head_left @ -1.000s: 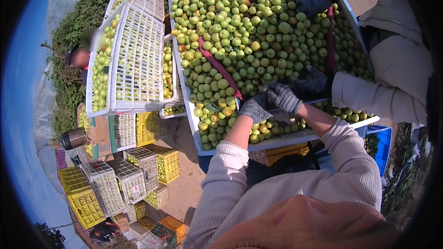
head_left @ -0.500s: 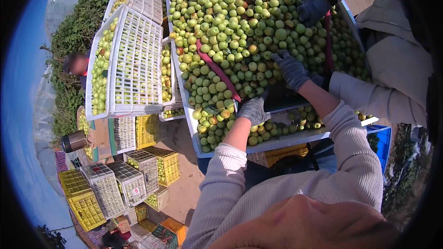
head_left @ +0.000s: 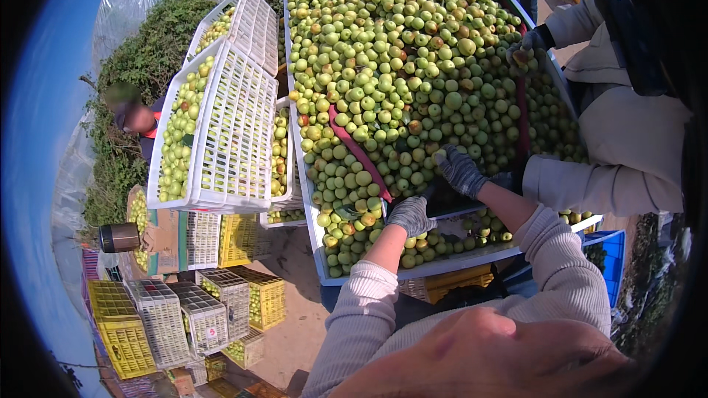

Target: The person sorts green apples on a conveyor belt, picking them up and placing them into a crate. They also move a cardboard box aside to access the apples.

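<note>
Small round yellow-green fruits (head_left: pixel 413 37), some with reddish patches, fill a large white-rimmed sorting table (head_left: pixel 479 259). In a striped grey glove, my left hand (head_left: pixel 411 215) is at the left end of a pale edge beside a dark gap, thumb apart from the fingers. Close by lies the lower end of a red strip (head_left: pixel 358 149) that crosses the fruits. My right hand (head_left: pixel 460 172), gloved alike, lies over the dark gap with its fingers stretched to the fruits at its far side. Neither hand visibly holds a fruit.
At the right, a co-worker's gloved hand (head_left: pixel 527 48) holds a reddish fruit; their other sleeve (head_left: pixel 564 186) reaches near my right forearm. White crates of fruit (head_left: pixel 228 133) are stacked left. Yellow crates (head_left: pixel 122 324) stand lower left, a blue crate (head_left: pixel 608 250) at right.
The view has shifted, so the table and crates appear lower. The co-worker's upper hand has moved from among the fruits to the table's right edge. My hands stay near the gap.
</note>
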Available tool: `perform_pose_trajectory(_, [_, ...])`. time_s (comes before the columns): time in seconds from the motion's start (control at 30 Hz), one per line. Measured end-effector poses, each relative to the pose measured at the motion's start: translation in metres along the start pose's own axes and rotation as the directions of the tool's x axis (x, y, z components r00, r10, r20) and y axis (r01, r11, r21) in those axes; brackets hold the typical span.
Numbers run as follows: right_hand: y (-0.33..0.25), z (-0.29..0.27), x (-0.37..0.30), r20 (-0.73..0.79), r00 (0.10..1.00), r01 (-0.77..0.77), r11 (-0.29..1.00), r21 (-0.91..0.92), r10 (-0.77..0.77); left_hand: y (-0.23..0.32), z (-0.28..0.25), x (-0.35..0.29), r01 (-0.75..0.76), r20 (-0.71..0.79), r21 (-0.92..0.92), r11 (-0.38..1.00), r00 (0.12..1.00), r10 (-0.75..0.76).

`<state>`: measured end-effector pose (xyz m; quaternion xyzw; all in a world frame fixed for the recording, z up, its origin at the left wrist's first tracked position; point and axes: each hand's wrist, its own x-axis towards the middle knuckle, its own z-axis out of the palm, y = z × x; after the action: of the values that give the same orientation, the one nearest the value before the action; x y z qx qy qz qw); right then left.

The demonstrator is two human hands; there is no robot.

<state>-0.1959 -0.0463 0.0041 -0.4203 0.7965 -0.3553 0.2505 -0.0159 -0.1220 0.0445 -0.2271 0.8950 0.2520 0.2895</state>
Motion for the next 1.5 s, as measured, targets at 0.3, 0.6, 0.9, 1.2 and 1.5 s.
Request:
perform_pose_trajectory(0.3, [-0.03, 0.001, -0.023, 0.443, 0.891, -0.453, 0.173, 0.874, 0.097, 0.001, -0.002, -0.012, 0.027, -0.053, -0.034, 0.999, 0.998, -0.029])
perform_pose_trajectory(0.6, [-0.093, -0.014, -0.028, 0.532, 0.843, -0.434, 0.477, 0.764, -0.085, 0.006, -0.002, 0.0, 0.04, 0.038, -0.015, 0.999, 0.999, -0.04])
perform_pose_trajectory(0.9, [-0.221, 0.004, -0.075, 0.775, 0.287, -0.314, 0.709, 0.631, -0.563, -0.001, 0.005, -0.005, -0.014, -0.081, -0.093, 0.996, 0.997, 0.006])
perform_pose_trajectory(1.2, [-0.209, -0.062, -0.017, 0.276, 0.959, -0.258, 0.205, 0.944, -0.069, 0.0, 0.004, -0.013, -0.035, -0.171, -0.039, 0.999, 0.985, 0.028])
perform_pose_trajectory(1.5, [-0.12, -0.148, -0.002, -0.086, 0.93, 0.09, -0.005, 0.996, -0.356, -0.005, 0.009, -0.007, -0.024, -0.116, -0.028, 0.999, 0.993, 0.021])
